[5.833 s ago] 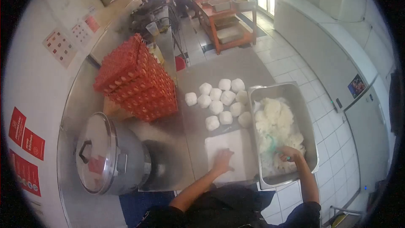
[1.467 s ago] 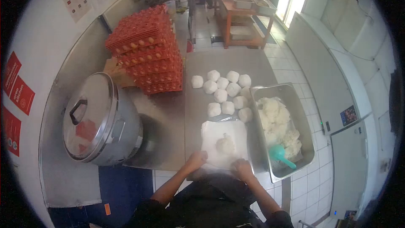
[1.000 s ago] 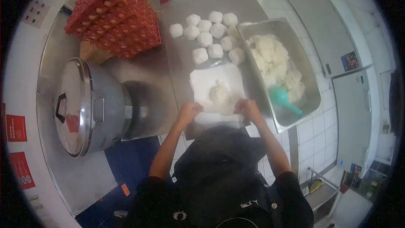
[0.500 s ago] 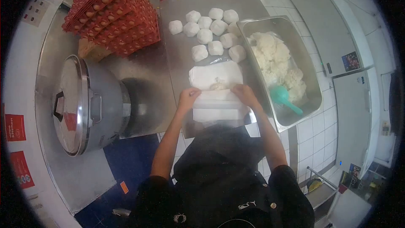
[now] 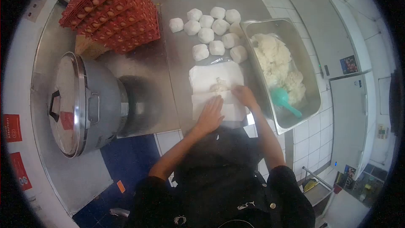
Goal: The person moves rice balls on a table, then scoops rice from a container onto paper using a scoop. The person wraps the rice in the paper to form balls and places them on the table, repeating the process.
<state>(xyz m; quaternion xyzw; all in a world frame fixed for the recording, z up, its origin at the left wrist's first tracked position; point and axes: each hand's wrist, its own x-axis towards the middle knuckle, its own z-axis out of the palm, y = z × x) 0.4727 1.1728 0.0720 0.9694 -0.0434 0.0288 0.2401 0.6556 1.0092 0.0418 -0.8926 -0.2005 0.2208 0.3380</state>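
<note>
A stack of white paper sheets point(image 5: 200, 76) lies at the front of the steel table, with a small clump of cooked rice point(image 5: 219, 85) on top. The sheet's near part point(image 5: 198, 99) is folded up toward the rice. Flat on that fold, my left hand point(image 5: 211, 115) has its fingers stretched out, tips just below the rice. My right hand point(image 5: 244, 97) has its fingers closed at the fold's right edge, beside the rice. A deep steel pan point(image 5: 313, 80) of rice point(image 5: 272, 55) is to the right, a turquoise scoop point(image 5: 280, 97) inside.
Several white paper-wrapped bundles point(image 5: 206, 35) sit at the back of the steel table point(image 5: 179, 67). On the left are a large lidded rice cooker point(image 5: 101, 97) and stacked red egg trays point(image 5: 122, 14). A grey-white cabinet point(image 5: 348, 114) stands at the right.
My left hand has left the sheet's left edge and moved right, now pressing flat on the folded paper. My right hand stays at the right edge.
</note>
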